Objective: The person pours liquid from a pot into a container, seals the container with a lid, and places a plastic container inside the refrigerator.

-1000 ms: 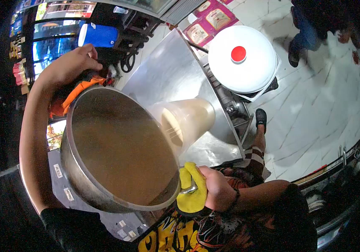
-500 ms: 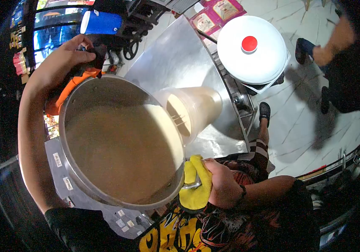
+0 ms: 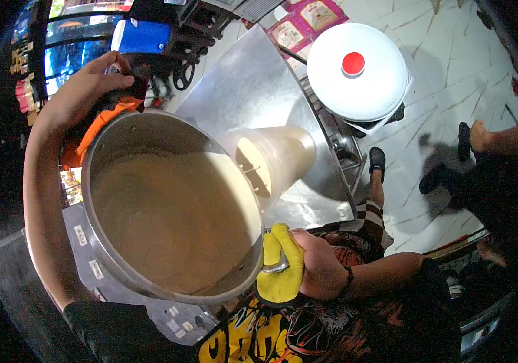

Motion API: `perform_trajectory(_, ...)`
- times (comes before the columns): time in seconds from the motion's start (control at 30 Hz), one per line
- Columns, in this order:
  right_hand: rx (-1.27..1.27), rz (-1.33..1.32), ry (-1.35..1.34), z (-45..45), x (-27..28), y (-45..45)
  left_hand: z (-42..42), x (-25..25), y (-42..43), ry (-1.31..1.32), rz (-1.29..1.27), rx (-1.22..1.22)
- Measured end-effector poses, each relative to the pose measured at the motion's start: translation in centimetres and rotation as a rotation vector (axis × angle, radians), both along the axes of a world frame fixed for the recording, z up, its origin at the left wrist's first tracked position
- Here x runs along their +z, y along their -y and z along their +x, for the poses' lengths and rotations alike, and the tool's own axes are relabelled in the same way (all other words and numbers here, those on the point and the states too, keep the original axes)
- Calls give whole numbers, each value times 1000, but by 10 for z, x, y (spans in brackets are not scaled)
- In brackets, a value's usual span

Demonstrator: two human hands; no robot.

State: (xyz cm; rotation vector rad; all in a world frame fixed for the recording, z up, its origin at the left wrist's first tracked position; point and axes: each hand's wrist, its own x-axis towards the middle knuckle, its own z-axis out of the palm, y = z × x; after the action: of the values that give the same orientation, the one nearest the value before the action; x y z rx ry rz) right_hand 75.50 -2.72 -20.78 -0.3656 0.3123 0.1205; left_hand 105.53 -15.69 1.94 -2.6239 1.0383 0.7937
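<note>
Left hand [image 3: 106, 74] gripped orange cloth [image 3: 104, 124] on the pot [image 3: 156, 134] at eleven o'clock, right hand [image 3: 321, 266] yellow cloth [image 3: 283, 279] at four. Slipping cloth risked spilling liquid [image 3: 168, 221].

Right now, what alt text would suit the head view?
A metal pot of tan liquid is held tilted toward a translucent container on a metal table. The right hand grips a yellow cloth at the pot's handle; the left hand holds the opposite side, beside an orange cloth. A white lid with a red knob shows beyond.
</note>
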Motion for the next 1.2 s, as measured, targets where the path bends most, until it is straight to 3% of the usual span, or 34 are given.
perform_trajectory(0.07,-59,287,-4,1,-4,-6,1,0,1,-28,-10,18)
perform_trajectory(0.17,-85,224,-35,2,-3,-8,5,-2,0,16,17,-9)
perform_trajectory(0.37,-104,502,-116,6,-8,-17,9,-2,0,-11,13,-54)
perform_trajectory(0.47,-52,96,-37,4,-6,-11,8,-1,1,-27,7,-65)
perform_trajectory(0.57,-101,343,-90,9,-19,-29,8,-1,2,-62,18,-25)
perform_trajectory(1.2,-93,438,-160,7,-8,-18,12,-1,1,26,69,-102)
